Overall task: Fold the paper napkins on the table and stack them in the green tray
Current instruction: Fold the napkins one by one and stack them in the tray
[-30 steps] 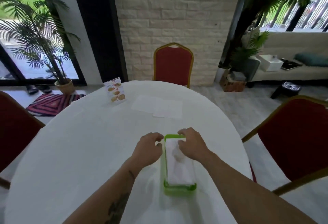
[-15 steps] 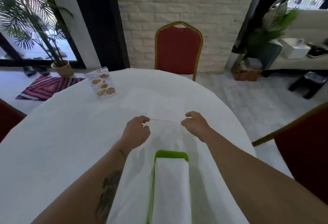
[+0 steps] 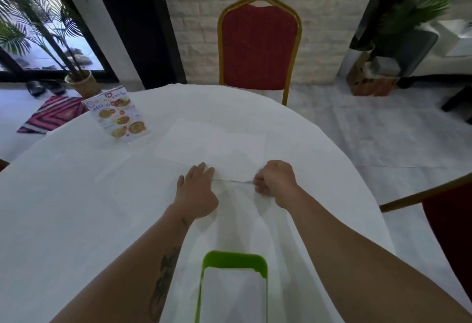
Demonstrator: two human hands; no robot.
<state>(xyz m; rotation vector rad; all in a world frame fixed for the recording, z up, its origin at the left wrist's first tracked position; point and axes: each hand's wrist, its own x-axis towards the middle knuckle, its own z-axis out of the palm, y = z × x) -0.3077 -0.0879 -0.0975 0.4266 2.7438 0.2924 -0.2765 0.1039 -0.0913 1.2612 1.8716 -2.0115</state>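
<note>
I am looking down at a round table (image 3: 76, 207) with a white cloth. My left hand (image 3: 195, 189) is lying flat with its fingers straight, pressing on the near edge of a white paper napkin (image 3: 229, 154). My right hand (image 3: 274, 178) is curling its fingers and pinching the same near edge, a bit to the right. The napkin is lying flat past my hands, with more white paper just behind it. The green tray (image 3: 233, 258) is sitting close to me, between my arms, and folded white napkins (image 3: 233, 294) are lying inside it. A food picture card (image 3: 118, 118) is standing far left. A red chair (image 3: 258, 46) is waiting across the table.
</note>
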